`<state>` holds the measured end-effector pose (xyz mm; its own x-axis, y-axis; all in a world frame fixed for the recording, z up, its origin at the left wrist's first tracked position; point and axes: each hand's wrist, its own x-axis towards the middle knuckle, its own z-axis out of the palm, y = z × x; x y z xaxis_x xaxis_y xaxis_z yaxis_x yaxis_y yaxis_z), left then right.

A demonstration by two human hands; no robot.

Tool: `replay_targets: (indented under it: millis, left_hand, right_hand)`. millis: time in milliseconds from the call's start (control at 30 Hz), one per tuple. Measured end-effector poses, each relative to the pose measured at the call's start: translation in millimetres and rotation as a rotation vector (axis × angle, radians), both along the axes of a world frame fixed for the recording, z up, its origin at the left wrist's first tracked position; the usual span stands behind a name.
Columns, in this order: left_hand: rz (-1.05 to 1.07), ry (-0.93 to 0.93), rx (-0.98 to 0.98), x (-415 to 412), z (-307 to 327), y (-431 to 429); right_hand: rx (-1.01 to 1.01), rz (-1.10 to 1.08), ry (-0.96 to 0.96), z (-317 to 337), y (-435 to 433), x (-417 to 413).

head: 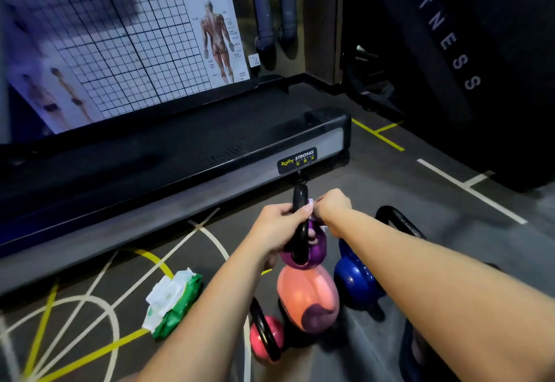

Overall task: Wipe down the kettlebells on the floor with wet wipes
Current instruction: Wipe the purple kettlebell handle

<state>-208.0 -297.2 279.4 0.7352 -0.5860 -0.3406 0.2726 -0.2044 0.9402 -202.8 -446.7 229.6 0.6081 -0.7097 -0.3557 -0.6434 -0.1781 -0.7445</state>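
Two bare forearms reach in from the bottom edge and meet over a cluster of kettlebells on the dark, matte floor point(390, 195), which is marked with white and yellow lines. The left hand point(277, 227) has its fingers curled round the glossy black handle point(299, 201) of the purple kettlebell point(319, 248), thumb on top. The right hand point(332, 205) is bunched just beside it, fingertips pinching a small white wet wipe point(311, 202) against the top of that handle loop.

The purple bell has a smooth, rounded, shiny body. It is tilted, with its long axis running from the body, nearest the camera, to the handle, which points away toward the treadmill point(180, 156). It seems to be lifted, but whether its body touches the bell below cannot be told.

Directly below it stands the orange kettlebell point(306, 293), a larger, glossy, bulbous shape with a dark patch low on its side. The small pink kettlebell point(265, 336), round with a thick black loop handle, sits just left of it. The blue kettlebell point(354, 279) stands on the right, its black handle rising behind the right forearm.

Left of the bells, near a yellow arc, lies a green soft-plastic pack of wipes point(177, 303), its flap open and crumpled white sheets showing. The treadmill's long black and grey side rail runs across the floor beyond.
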Motion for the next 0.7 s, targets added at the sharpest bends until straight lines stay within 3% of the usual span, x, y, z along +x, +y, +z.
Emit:
replay_targets:
  millis: [200, 333, 700]
  left_hand:
    - [-0.035, 0.062, 0.0, -0.2, 1.6, 8.8]
    - [0.013, 0.03, 0.009, -3.7, 0.9, 11.5]
    - [0.031, 0.006, 0.017, -7.3, 0.3, 6.8]
  right_hand:
    - [0.093, 0.064, -0.124, 15.9, 7.0, 4.8]
    - [0.148, -0.075, -0.242, 23.6, 15.5, 12.9]
    - [0.233, -0.123, -0.259, 28.5, 20.9, 9.5]
